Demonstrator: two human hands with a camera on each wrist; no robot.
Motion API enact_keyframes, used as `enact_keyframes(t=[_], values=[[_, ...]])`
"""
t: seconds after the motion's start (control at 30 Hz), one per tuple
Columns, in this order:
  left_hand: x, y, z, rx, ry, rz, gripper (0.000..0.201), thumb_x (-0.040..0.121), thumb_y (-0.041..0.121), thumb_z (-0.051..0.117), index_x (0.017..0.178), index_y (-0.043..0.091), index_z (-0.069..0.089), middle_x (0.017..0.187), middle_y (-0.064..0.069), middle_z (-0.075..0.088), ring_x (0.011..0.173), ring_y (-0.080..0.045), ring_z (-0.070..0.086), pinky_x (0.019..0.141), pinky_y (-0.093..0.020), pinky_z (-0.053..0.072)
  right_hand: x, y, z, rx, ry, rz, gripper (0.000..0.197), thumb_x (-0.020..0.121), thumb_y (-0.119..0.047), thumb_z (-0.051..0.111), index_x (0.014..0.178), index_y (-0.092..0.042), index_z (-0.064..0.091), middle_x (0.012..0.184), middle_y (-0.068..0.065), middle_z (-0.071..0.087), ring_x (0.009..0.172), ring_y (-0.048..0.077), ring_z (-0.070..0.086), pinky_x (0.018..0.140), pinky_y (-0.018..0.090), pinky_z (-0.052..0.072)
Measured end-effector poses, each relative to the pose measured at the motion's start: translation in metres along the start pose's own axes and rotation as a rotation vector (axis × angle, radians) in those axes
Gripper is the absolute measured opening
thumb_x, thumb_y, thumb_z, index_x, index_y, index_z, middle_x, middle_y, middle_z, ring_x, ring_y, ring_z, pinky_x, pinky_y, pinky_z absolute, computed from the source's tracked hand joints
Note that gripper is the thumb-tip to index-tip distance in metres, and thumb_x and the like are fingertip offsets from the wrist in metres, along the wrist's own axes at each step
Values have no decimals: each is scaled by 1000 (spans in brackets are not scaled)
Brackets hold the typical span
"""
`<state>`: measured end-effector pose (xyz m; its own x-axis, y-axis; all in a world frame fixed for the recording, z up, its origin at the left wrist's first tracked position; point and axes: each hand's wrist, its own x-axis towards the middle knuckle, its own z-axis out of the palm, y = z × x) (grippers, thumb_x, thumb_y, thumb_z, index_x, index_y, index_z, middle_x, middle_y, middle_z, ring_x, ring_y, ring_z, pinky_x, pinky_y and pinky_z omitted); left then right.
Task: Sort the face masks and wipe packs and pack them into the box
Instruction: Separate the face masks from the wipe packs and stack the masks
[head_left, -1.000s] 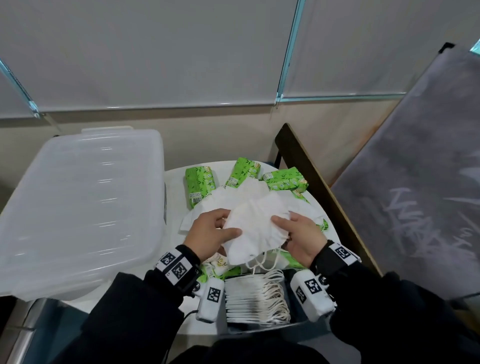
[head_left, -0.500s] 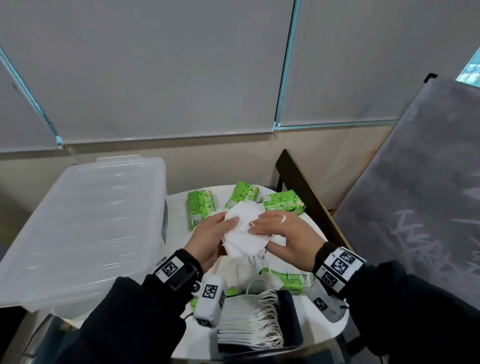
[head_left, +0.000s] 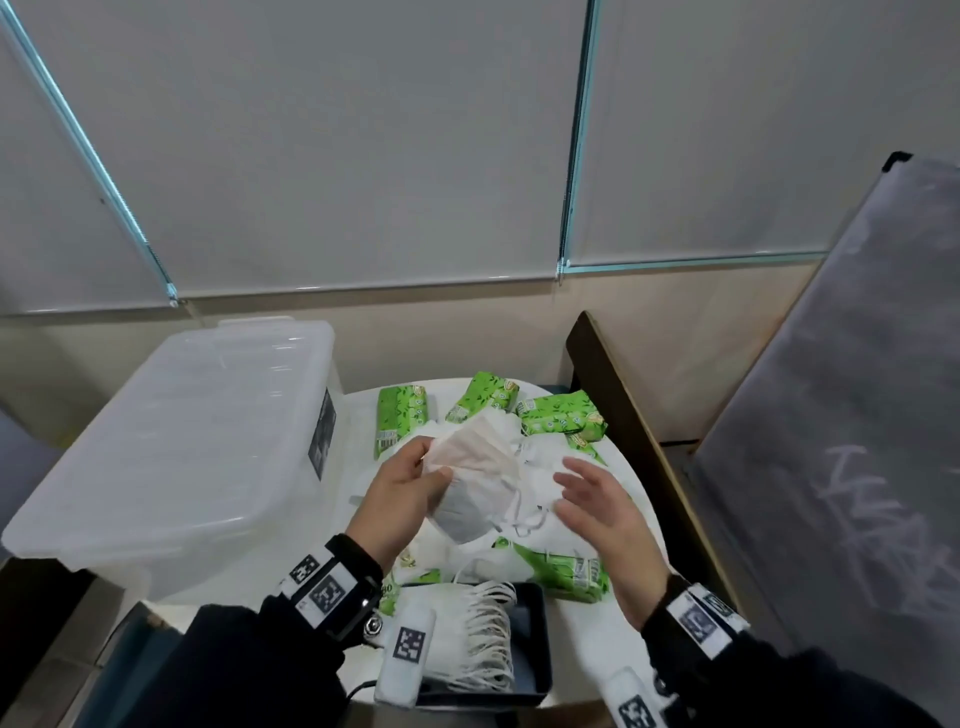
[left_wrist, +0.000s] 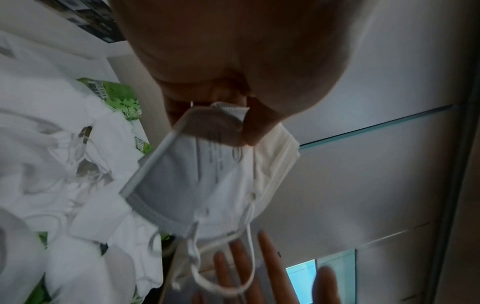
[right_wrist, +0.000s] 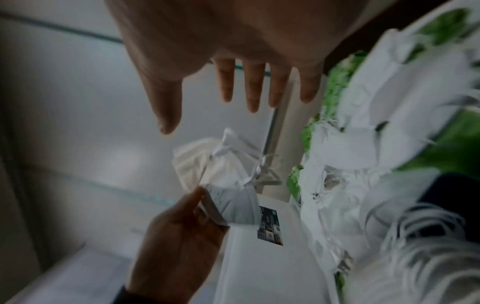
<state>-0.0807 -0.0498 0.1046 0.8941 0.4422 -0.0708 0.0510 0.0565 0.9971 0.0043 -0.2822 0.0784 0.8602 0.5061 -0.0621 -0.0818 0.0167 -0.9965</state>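
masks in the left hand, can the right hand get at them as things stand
Probably yes. The right hand is open and empty beside the masks that the left hand pinches by one end; their loops dangle toward it with nothing between.

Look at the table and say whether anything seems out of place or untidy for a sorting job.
Yes. Loose face masks and green wipe packs lie jumbled together, packs poking out from under masks. Only the black tray holds a neat stack. The clear box is lidded. The left hand holds masks; the right hand is open.
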Motion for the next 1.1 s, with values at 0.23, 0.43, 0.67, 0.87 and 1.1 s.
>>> enact_keyframes(t=[0.23,0.43,0.67,0.87,1.1], values=[[-31,-20,32,87,-24,62,9,99,2,59,101,4,68,87,-4,73,79,-13,65,70,-25,50,14,-6,11,-133,-332,121,39,82,-7,83,119,-5,69,108,5,77,93,14,73,80,33,58],[-38,-40,13,207,159,70,37,95,9,70,65,15,49,52,13,38,54,-8,36,56,-23,32,11,18,-12,230,-147,451,14,91,-9,69,80,-4,62,68,11,58,56,18,58,56,27,48],[-47,-59,5,110,118,-54,47,87,24,79,70,4,39,67,-8,38,70,-20,41,70,-39,45,13,8,3,250,-128,405,28,88,-17,74,74,-14,50,60,2,36,42,14,37,41,24,37],[-40,-41,-1,276,13,16,16,87,7,76,94,16,65,88,-1,71,78,-26,69,77,-48,60,26,13,10,-424,-215,140,28,73,-21,84,60,-13,60,57,-8,60,57,12,53,59,25,42],[-6,-15,-27,1024,-271,287,32,93,19,69,125,21,69,114,4,74,98,-9,63,84,-25,46,36,17,27,-466,-195,119,13,75,-16,83,70,-11,73,65,4,61,59,17,51,58,28,39]])
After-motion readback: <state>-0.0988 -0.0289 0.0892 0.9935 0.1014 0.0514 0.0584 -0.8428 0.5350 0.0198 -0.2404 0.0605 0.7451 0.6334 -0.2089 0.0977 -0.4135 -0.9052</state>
